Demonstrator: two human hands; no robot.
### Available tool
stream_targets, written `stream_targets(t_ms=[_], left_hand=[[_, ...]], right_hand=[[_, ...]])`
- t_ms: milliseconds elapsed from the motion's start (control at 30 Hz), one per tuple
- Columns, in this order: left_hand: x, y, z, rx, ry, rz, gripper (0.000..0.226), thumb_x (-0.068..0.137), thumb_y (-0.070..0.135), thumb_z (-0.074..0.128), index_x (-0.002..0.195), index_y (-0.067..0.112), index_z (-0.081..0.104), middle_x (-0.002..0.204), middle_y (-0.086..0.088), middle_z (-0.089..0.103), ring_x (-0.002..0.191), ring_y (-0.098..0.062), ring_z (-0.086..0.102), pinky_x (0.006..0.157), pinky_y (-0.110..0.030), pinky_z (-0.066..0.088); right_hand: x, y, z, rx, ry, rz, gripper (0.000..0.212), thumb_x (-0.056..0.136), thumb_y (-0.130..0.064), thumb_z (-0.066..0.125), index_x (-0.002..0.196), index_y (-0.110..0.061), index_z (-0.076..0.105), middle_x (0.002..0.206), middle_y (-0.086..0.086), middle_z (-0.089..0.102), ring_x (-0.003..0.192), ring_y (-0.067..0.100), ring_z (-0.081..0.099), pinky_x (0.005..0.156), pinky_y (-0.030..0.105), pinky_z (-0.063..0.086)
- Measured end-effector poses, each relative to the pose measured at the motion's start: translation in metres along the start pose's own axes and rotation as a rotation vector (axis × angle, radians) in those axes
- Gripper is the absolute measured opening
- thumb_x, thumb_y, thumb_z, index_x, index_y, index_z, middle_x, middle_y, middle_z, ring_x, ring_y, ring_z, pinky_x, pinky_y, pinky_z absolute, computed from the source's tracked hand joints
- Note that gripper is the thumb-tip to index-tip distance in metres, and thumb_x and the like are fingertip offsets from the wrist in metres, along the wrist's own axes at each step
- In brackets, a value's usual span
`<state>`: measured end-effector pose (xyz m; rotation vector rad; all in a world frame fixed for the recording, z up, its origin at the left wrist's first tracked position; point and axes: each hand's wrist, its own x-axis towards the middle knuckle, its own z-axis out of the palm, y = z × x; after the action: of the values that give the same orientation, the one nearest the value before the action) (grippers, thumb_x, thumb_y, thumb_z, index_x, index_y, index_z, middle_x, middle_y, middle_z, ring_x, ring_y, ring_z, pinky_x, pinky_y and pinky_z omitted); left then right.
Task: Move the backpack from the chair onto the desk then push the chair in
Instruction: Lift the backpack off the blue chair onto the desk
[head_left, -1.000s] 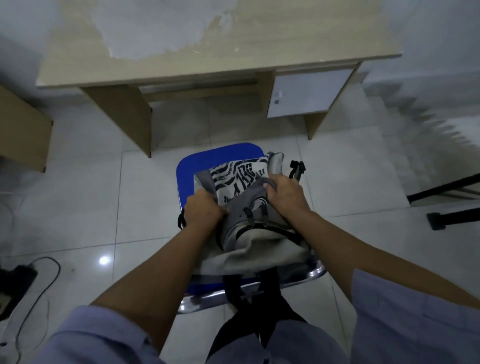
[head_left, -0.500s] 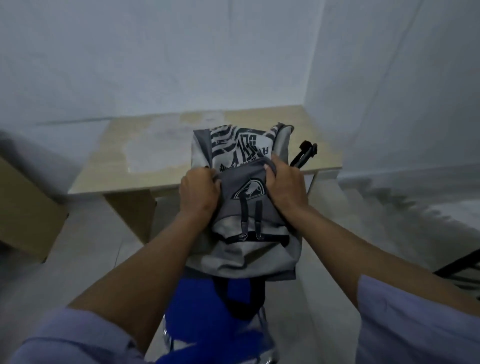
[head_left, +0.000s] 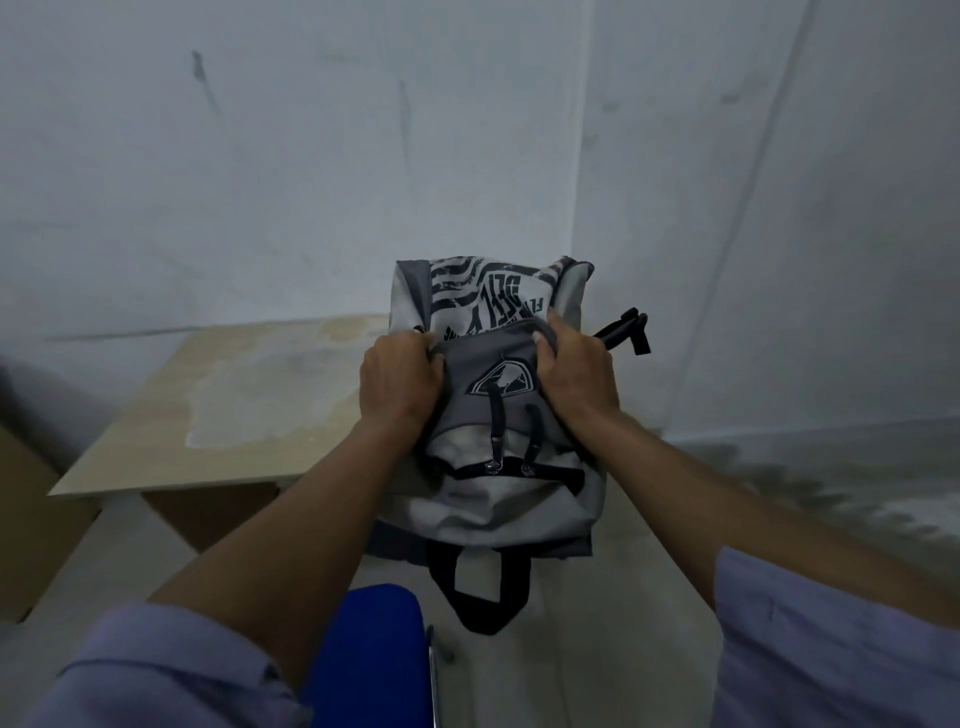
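While both hands clench its dark front flap, left hand (head_left: 397, 383) on the left edge and right hand (head_left: 576, 380) on the right, the grey backpack (head_left: 498, 452) hangs between them above the tabletop's (head_left: 249, 410) near right edge, beyond the blue chair (head_left: 371, 654).

Dim, bluish, even light — soft motion blur throughout, wide-angle bending at edges
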<state>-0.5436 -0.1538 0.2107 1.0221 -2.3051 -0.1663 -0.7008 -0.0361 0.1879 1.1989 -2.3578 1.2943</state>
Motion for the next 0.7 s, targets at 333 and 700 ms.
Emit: stream_targets(t_ms=[333,700], left_hand=[[0.097,-0.003,0.096,-0.009,-0.045,-0.036,0.019,0.091,0.024,0.066,0.094,0.007,0.076,0.088,-0.023,0.073,0.085,-0.045,0.066,0.069,-0.042,0.049],[0.222,-0.032,0.208,-0.046,-0.083,-0.015,0.017,0.093,0.026,0.066,0.094,0.012,0.076,0.083,-0.017,0.074,0.077,-0.038,0.067,0.064,-0.035,0.046]], right_hand=[[0.1,0.08,0.065,0.019,-0.051,0.051,0.037,0.102,-0.027,0.051,0.134,-0.011,0.06,0.107,0.025,0.072,0.097,0.042,0.067,0.078,0.044,0.056],[0.219,0.154,0.152,0.021,-0.084,0.118,0.038,0.102,-0.028,0.051,0.136,-0.015,0.06,0.106,0.022,0.073,0.096,0.039,0.067,0.078,0.04,0.056]])
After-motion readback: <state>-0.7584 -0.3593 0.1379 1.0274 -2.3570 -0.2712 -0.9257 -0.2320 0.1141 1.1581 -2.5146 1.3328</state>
